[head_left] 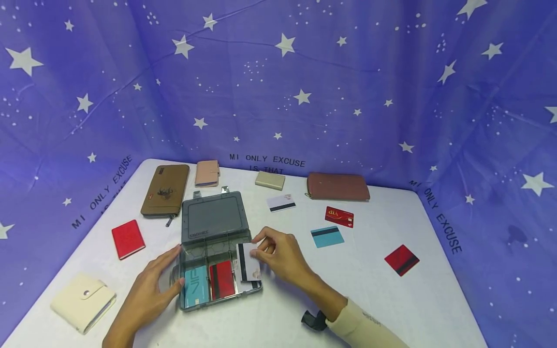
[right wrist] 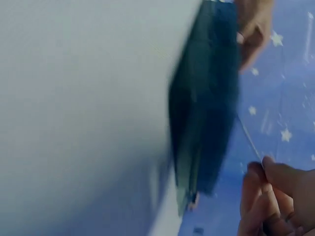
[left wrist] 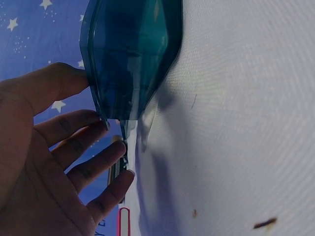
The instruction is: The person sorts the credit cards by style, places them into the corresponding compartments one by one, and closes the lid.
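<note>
A translucent grey plastic case (head_left: 221,299) lies with its lid (head_left: 214,216) folded back. In its left compartment is a blue VIP card (head_left: 197,285), and in the middle one a red card with a black stripe (head_left: 222,279). My right hand (head_left: 280,253) pinches a white card with a black stripe (head_left: 249,261) by its right edge, tilted over the right compartment. Part of another pale striped card shows beneath it. My left hand (head_left: 150,285) touches the case's left side with extended, slightly spread fingers; the left wrist view shows the case (left wrist: 133,54) against the thumb and fingertips.
Right of the case lie a white card (head_left: 281,203), a red VIP card (head_left: 339,217), a blue card (head_left: 327,237) and a red card (head_left: 402,260). Around the table are a brown wallet (head_left: 166,191), a reddish-brown wallet (head_left: 338,187), a red notebook (head_left: 128,239) and a cream wallet (head_left: 80,302).
</note>
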Demonstrator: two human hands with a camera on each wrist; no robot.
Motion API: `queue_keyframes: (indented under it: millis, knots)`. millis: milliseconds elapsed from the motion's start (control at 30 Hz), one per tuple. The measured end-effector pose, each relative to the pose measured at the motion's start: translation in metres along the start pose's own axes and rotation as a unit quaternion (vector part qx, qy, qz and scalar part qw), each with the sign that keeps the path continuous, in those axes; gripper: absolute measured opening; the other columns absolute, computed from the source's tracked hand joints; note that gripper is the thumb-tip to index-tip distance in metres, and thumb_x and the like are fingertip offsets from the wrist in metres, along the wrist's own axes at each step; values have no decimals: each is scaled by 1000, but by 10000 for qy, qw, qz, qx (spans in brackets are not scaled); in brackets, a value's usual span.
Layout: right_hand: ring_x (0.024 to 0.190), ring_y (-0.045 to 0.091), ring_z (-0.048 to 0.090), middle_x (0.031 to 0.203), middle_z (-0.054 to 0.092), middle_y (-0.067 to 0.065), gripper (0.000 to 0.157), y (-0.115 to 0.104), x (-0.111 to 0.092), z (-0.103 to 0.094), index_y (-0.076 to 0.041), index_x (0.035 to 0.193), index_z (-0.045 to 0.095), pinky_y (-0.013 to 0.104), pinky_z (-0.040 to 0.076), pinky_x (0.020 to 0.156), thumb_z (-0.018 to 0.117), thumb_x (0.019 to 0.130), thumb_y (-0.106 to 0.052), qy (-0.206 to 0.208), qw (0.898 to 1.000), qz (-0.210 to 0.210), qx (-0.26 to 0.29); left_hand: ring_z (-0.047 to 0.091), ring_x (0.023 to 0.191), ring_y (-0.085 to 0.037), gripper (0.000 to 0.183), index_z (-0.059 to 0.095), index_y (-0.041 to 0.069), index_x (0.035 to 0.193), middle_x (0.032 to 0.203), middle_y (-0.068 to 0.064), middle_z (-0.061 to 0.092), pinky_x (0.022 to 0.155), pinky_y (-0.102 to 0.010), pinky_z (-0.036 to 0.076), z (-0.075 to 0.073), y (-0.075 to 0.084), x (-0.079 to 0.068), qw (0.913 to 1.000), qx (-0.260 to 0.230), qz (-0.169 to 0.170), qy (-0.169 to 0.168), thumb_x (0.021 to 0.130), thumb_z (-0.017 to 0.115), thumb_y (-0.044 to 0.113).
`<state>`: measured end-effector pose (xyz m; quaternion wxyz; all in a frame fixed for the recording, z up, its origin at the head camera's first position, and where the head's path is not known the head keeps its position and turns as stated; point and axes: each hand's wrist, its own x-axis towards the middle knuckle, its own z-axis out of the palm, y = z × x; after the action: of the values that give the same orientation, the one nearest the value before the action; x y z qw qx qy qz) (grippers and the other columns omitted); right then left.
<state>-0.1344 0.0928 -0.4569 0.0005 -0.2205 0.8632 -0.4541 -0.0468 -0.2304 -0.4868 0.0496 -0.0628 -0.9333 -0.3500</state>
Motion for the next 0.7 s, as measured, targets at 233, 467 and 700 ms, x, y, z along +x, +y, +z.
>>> queue_keyframes:
  millis: [233, 467, 700]
  knots:
    - [66, -2, 47, 75, 66, -18, 18, -1, 0, 25, -23, 93, 70, 15, 39, 55, 83, 81, -26, 135, 9847, -605, -1626, 40, 140, -42, 78, 43, 17, 151, 154, -9, 45, 107, -66, 35, 1, 1, 0, 10000, 10, 14, 19, 83, 79, 18]
    - [83, 8, 41, 92, 51, -8, 12, -7, -6, 31, -29, 86, 78, 14, 34, 57, 80, 82, -40, -411, 9360, -1315, -3238, 41, 140, -42, 78, 43, 18, 151, 154, -9, 46, 106, -66, 35, -1, 0, -1, 9999, 19, 72, 107, 83, 80, 18]
    - [87, 5, 42, 95, 53, -11, 18, -7, -4, 23, -30, 90, 79, 15, 37, 63, 75, 85, -46, -859, 9524, -1234, -2651, 41, 139, -42, 78, 43, 19, 152, 154, -9, 46, 105, -66, 36, 0, 1, -1, 9999, -10, 90, 84, 83, 80, 18]
